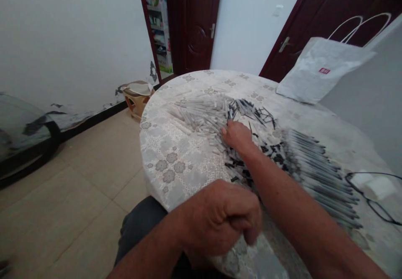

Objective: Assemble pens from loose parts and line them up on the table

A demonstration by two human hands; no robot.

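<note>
My right hand [238, 134] reaches to the middle of the table, its fingers bent down at the edge of a heap of whitish pen barrels [201, 113]. Just beyond its fingertips lie thin dark pen refills [246, 107]; what it pinches, if anything, is hidden. Close to me, my left hand [224, 218] is held above the table's near edge with curled fingers, and I cannot make out anything inside them. Small black pen parts [276, 155] are scattered beside my right forearm. Further right, pens [323, 178] lie side by side in a long row.
A patterned cloth covers the round table [171, 166]. Eyeglasses [373, 203] and white tissue [377, 187] lie at the right. A white paper bag [323, 69] stands at the back right. Left of the table is a tan stool [138, 99] on the tiled floor.
</note>
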